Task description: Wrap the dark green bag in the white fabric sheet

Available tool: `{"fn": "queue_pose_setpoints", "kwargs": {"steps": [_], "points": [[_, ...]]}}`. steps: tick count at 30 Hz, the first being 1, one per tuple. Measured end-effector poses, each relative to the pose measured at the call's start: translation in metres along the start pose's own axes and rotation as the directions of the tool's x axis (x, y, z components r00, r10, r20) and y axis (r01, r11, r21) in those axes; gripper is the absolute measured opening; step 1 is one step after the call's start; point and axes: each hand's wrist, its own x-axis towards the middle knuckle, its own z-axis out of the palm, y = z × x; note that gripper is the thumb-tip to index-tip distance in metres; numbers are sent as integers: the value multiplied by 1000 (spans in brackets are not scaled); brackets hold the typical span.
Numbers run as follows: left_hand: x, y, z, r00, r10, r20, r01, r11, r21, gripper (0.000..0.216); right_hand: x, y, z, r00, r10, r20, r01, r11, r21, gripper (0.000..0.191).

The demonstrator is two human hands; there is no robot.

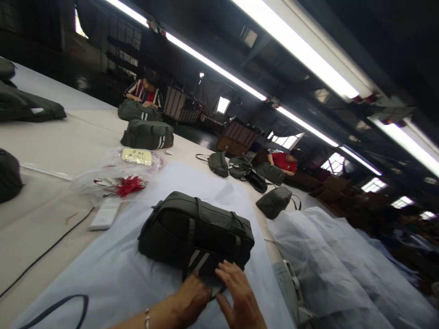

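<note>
A dark olive duffel bag [195, 233] with pale stripes lies on a white sheet [113, 274] right in front of me. My left hand [192, 298], a bracelet on its wrist, is curled shut on the bag's near lower edge by the stripes. Beside it, my right hand [240, 299] rests on the near end of the bag with its fingers stretched out and apart, holding nothing.
A clear plastic bag with red tags [128, 186] and a yellow label [136, 156] lies to the left, by a white flat box [104, 214] and a black cable [44, 253]. More dark bags [147, 135] lie about the long table. Plastic-covered piles [329, 260] sit right. Two people work at the far side.
</note>
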Motion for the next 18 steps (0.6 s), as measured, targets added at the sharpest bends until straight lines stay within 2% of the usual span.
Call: {"fn": "queue_pose_setpoints", "kwargs": {"steps": [2, 3, 5, 6, 8, 11, 12, 14, 16, 18], "points": [[-5, 8, -20, 998, 55, 28, -56, 998, 15, 25, -9, 3, 16, 987, -36, 157, 31, 999, 38, 55], [-7, 12, -34, 996, 84, 41, -85, 996, 31, 23, -10, 4, 19, 976, -32, 216, 19, 998, 59, 49], [-11, 14, -68, 990, 141, 14, -141, 986, 93, 15, -5, 4, 10, 957, 43, 288, -70, 994, 86, 31], [-12, 12, -87, 984, 176, -35, -170, 976, 136, 9, 0, 5, -1, 950, 100, 295, -131, 988, 86, 23], [-12, 0, -126, 953, 230, -197, -177, 951, 252, 6, 12, 8, -30, 949, 209, 238, -235, 968, 86, 19], [-7, -32, -180, 854, 222, -471, -51, 936, 349, 16, 30, 21, -73, 954, 295, 61, -300, 945, 126, 12], [-4, -46, -194, 829, 173, -531, 17, 942, 334, 20, 35, 26, -84, 947, 322, -2, -318, 936, 153, 10], [1, -76, -215, 822, -20, -569, 182, 956, 229, 28, 43, 37, -97, 914, 395, -88, -369, 902, 222, 16], [4, -107, -227, 812, -249, -527, 353, 929, 106, 32, 49, 47, -105, 869, 482, -108, -434, 850, 299, 29], [2, -132, -235, 770, -405, -493, 480, 877, 29, 32, 53, 56, -109, 831, 549, -89, -480, 789, 383, 38]]}}
